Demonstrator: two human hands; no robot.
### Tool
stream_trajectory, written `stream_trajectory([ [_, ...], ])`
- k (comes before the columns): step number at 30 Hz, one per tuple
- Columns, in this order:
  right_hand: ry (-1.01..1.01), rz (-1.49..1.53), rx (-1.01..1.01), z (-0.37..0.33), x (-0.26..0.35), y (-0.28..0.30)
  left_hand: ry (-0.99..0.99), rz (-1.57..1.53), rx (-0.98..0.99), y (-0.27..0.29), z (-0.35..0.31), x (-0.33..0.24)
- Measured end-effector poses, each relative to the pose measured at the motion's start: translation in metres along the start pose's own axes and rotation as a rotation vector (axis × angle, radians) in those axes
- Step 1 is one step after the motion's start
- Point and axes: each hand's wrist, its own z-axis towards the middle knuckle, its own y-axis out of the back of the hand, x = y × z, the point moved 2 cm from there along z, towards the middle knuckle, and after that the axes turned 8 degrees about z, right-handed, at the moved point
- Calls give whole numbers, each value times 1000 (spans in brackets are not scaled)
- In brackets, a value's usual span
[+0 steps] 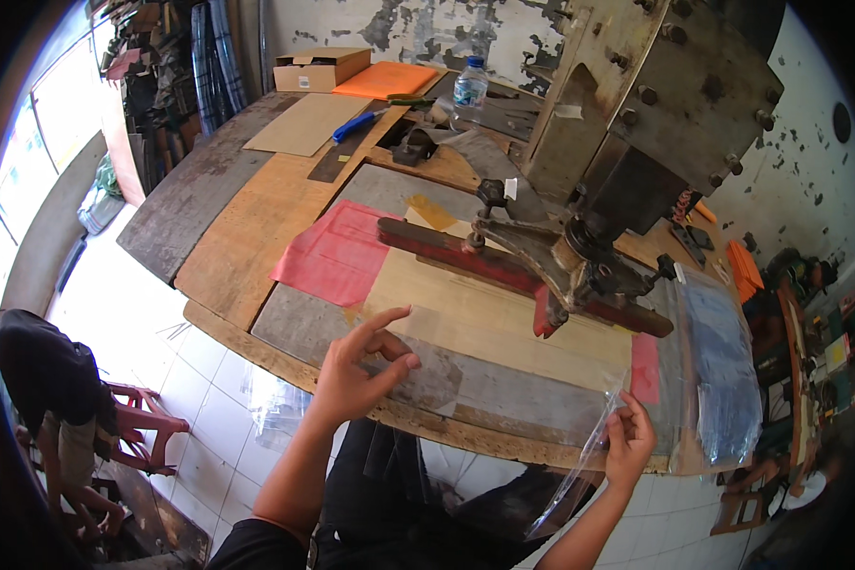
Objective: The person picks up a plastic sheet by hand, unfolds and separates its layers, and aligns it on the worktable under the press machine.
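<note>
A clear plastic sheet lies over the front of the press bed, hard to make out against the grey plate. My right hand pinches its right end, and a folded strip of the film hangs below the table edge. At the sheet's left end is my left hand, index finger stretched out and thumb apart from it; nothing shows between them. Beyond both hands lies a cream board over pink sheeting. A long red-edged bar of the press hangs over the board.
The press head rises at the back right. Stacked clear plastic pieces lie at the table's right end. Farther back are a bottle, a blue cutter, a cardboard box and orange sheets. Someone sits at left near a red stool.
</note>
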Motion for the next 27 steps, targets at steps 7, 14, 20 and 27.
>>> stream_trajectory([
  [7, -13, 17, 7, 0, 4, -5, 121, 0, -7, -1, 4, -3],
  [14, 4, -52, 14, 0, 6, -5, 165, -69, 37, 1, 1, 4],
  [20, -21, -52, 16, -1, 5, -5, 105, -103, 52, 1, 2, 3],
  [27, -7, -50, 19, 0, 3, -5, 99, -124, 58, -1, 2, 9],
])
